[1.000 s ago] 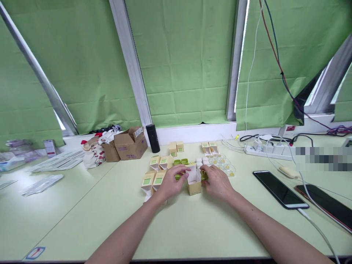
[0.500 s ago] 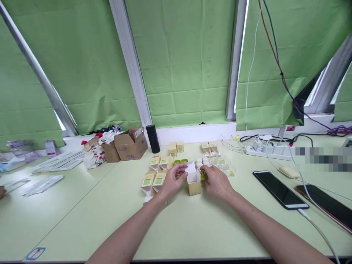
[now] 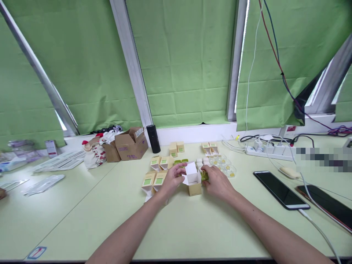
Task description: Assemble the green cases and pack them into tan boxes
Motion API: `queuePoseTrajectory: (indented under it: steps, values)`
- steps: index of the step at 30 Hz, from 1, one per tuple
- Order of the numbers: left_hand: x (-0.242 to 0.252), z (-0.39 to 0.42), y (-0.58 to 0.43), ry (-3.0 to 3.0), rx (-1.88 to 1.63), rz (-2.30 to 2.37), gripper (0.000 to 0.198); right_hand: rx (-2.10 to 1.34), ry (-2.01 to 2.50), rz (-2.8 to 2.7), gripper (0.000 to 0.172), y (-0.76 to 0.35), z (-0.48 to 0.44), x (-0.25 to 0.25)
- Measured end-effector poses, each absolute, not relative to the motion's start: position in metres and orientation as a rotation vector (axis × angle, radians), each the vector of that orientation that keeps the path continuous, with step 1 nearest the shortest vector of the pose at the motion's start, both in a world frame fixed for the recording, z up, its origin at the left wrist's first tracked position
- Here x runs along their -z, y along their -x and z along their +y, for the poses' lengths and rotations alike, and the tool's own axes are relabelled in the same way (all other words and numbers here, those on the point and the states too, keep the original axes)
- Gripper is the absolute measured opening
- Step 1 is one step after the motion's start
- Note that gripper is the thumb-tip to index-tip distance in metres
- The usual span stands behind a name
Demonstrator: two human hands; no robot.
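Note:
A small tan carton (image 3: 195,189) with a white inside stands with its lid up in front of me. My left hand (image 3: 173,180) has its fingers closed at the left side of its raised flaps. In my right hand (image 3: 217,182), at the carton's right side, is a small olive-green item (image 3: 204,175); its kind is unclear. Just beyond the hands lie green pieces (image 3: 180,161), white pieces (image 3: 202,161) and clear plastic domes (image 3: 228,169) with yellow spots. More tan cartons (image 3: 147,182) with green labels stand open to the left.
Farther back are more small cartons (image 3: 176,147), a black bottle (image 3: 153,139) and a brown cardboard box (image 3: 131,145). On the right lie a white-edged phone (image 3: 281,190), another phone (image 3: 324,205), a power strip (image 3: 269,152) and loose cables.
The carton's white flap at the left now spreads outward beside my left fingers. My left hand has shifted slightly; my right hand keeps nearly the same place with the green item.

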State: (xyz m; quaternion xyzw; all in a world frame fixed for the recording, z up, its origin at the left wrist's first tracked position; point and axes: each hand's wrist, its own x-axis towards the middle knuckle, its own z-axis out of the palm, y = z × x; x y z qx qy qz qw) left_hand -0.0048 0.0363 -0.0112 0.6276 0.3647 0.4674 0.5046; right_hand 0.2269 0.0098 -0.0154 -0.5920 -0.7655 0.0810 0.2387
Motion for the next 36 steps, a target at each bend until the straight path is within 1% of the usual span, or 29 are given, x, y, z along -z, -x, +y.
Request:
queuePoseTrajectory:
  steps: [9,14,17,19,22,28,31,36]
  values:
    - [0.020,0.041,0.005,-1.491,-1.111,0.865,0.069,-0.254,1.646,-2.108,0.043,-0.228,0.011,0.015]
    - [0.020,0.041,0.006,-1.480,-1.112,0.862,0.069,-0.146,1.669,-2.116,0.035,-0.229,0.011,0.010]
    - [0.019,0.041,0.006,-1.489,-1.103,0.868,0.070,-0.061,1.651,-2.022,0.030,-0.234,0.013,0.009]
    - [0.019,0.040,0.006,-1.488,-1.101,0.872,0.071,-0.021,1.578,-1.912,0.028,-0.238,0.015,0.009]
    - [0.019,0.040,0.006,-1.485,-1.103,0.878,0.071,-0.036,1.340,-1.729,0.032,-0.241,0.015,0.009]
    - [0.017,0.038,0.006,-1.488,-1.097,0.859,0.070,-0.300,0.890,-1.618,0.036,-0.230,0.007,0.008]
    - [0.016,0.038,0.006,-1.497,-1.111,0.871,0.070,-0.354,0.800,-1.682,0.037,-0.222,0.003,0.011]
    - [0.018,0.039,0.006,-1.507,-1.117,0.847,0.070,-0.350,0.813,-1.796,0.037,-0.220,0.004,0.019]
